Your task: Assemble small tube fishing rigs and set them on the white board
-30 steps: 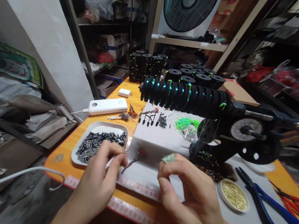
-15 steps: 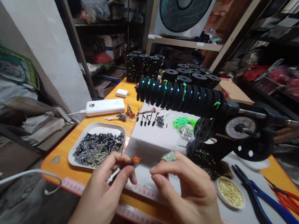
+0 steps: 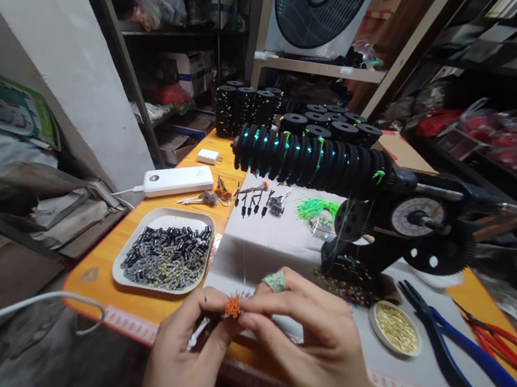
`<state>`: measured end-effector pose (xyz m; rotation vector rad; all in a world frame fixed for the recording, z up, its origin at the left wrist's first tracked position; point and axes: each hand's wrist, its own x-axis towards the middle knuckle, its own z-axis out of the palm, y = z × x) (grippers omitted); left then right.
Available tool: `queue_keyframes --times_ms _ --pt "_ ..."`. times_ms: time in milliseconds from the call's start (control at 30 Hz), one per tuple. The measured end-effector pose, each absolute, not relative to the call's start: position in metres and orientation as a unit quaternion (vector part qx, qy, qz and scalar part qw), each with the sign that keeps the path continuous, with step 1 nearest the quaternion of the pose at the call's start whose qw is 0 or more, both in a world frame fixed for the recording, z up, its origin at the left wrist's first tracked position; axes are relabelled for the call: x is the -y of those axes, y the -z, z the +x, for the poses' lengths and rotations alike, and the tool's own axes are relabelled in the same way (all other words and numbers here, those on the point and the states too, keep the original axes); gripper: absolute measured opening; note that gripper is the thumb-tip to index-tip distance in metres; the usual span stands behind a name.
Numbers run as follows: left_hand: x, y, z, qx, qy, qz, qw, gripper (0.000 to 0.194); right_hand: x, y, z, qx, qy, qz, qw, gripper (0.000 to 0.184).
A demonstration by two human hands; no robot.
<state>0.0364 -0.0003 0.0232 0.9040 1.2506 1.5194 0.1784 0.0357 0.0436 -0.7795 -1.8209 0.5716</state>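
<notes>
From my end I see the orange table [image 3: 88, 278] first, with the ridged black roller [image 3: 312, 163] reaching across its far side. My right hand [image 3: 315, 333] comes in from the near right, thumb and forefinger closed in at the bundle's right side; I cannot tell whether they grip it or merely touch. My left hand [image 3: 189, 352], near and left of centre, pinches the bundle, and a white strand [image 3: 195, 335] shows in its grasp. Left of the hands, the tray [image 3: 118, 266] is well stocked with loose small pieces [image 3: 164, 257]. Smallest is the orange-tipped bundle [image 3: 233, 306] itself, at near centre between both hands. I judge the work mid-way: the bundle is gathered and held, but not yet set down; what handling remains I cannot tell.
</notes>
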Motion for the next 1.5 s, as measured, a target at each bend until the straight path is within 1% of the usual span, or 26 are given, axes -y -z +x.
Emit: queue_keyframes --times_ms 100,200,300,433,500,600,700,833,1033,1200,1367,1500 --pt "0.002 -0.021 0.038 -0.531 -0.617 0.37 0.448 0.017 -0.035 -0.044 0.179 0.765 -0.232 -0.333 0.5 0.008" --pt "0.002 -0.02 0.036 -0.541 -0.597 0.309 0.506 0.029 -0.036 -0.045 0.179 0.778 -0.227 -0.33 0.485 0.01" --pt "0.001 -0.021 0.029 -0.493 -0.593 0.278 0.573 0.032 -0.038 -0.047 0.181 0.797 -0.224 -0.298 0.475 0.012" --pt "0.001 -0.022 0.019 -0.469 -0.584 0.267 0.606 0.036 -0.041 -0.045 0.185 0.779 -0.253 -0.322 0.475 0.011" --pt "0.003 -0.023 0.017 -0.482 -0.586 0.266 0.595 0.037 -0.042 -0.043 0.187 0.772 -0.251 -0.338 0.476 0.011" --pt "0.007 -0.023 0.017 -0.514 -0.607 0.287 0.534 0.036 -0.043 -0.043 0.187 0.778 -0.239 -0.337 0.474 0.012" --pt "0.01 -0.023 0.017 -0.535 -0.609 0.312 0.496 0.036 -0.043 -0.043 0.185 0.791 -0.215 -0.324 0.472 0.018" --pt "0.012 -0.026 0.017 -0.547 -0.591 0.313 0.504 0.039 -0.043 -0.044 0.185 0.801 -0.189 -0.319 0.47 0.022" --pt "0.013 -0.029 0.018 -0.561 -0.576 0.308 0.508 0.044 -0.041 -0.044 0.184 0.803 -0.188 -0.317 0.469 0.022" --pt "0.013 -0.028 0.017 -0.554 -0.576 0.316 0.511 0.043 -0.039 -0.044 0.185 0.801 -0.195 -0.308 0.475 0.022" --pt "0.012 -0.03 0.019 -0.572 -0.559 0.322 0.507 0.044 -0.038 -0.042 0.185 0.807 -0.217 -0.274 0.476 0.017" --pt "0.012 -0.031 0.025 -0.584 -0.57 0.312 0.487 0.041 -0.035 -0.044 0.182 0.821 -0.19 -0.273 0.464 0.017"
